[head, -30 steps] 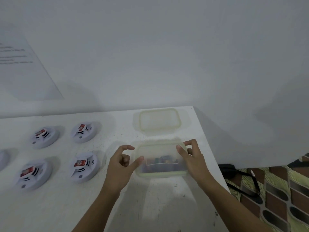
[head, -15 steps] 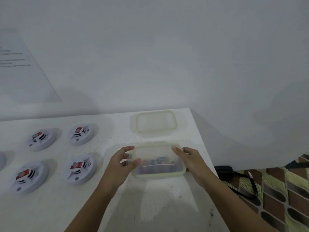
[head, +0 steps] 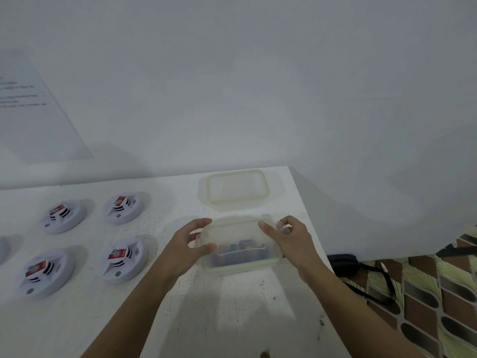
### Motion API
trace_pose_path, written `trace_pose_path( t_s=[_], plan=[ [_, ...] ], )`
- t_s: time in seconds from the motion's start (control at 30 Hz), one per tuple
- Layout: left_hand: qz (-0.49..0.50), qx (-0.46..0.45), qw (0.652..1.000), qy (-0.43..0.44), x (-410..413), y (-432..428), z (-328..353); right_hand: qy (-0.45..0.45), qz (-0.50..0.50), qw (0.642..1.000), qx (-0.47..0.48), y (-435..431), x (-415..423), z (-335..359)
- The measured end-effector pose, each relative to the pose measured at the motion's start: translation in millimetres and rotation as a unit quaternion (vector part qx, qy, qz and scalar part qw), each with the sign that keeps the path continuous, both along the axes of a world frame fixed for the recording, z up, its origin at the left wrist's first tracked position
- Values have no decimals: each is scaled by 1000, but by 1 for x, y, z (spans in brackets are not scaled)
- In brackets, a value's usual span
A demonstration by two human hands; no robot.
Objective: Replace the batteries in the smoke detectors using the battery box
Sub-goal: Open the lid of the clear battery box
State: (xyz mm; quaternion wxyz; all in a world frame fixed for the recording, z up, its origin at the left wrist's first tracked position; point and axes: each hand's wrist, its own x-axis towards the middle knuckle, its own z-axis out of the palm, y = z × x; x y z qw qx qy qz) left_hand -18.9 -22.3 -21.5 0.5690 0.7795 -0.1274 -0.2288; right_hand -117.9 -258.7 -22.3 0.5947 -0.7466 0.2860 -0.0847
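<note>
Grip: left hand (head: 185, 244), right hand (head: 290, 241) on battery box (head: 240, 259) ends, fingers (head: 200, 222) curled. Risk: lid (head: 232, 231) jerks free, batteries (head: 242, 245) spill off surface (head: 232, 319).

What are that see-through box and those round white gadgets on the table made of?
The battery box looks like translucent plastic, slightly cloudy with a yellowish rim: dark contents show blurrily through it. The smoke detectors look like moulded white plastic, smooth and fairly matte, with dark slots on top; the blur leaves the finish uncertain.
</note>
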Motion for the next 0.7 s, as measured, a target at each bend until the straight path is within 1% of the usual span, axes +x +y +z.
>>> trace_pose_path(
  t_s=[0.1,0.27,0.33,0.4,0.43,0.5,0.53,0.63,0.7],
  plan=[
    [-39,29,999,6,6,-6,7,30,47,998,3,3,-5,10],
    [-47,128,990,-42,9,-18,14,35,90,995,-30,2,-11,12],
    [-56,175,981,-63,5,-19,15,40,92,994,-36,2,-12,12],
    [-88,196,976,-39,-7,-18,15,30,65,997,-28,3,-11,9],
    [-102,188,977,-7,-15,-17,14,21,50,998,-26,4,-10,8],
    [-109,135,981,84,-30,-15,11,17,33,999,-37,6,-7,3],
    [-105,107,982,113,-35,-14,8,24,32,998,-39,7,-7,1],
    [-62,79,989,109,-35,-14,4,38,29,999,-19,10,-6,-3],
    [-52,70,990,114,-32,-19,5,37,14,999,-25,10,-6,-5]
  ],
)
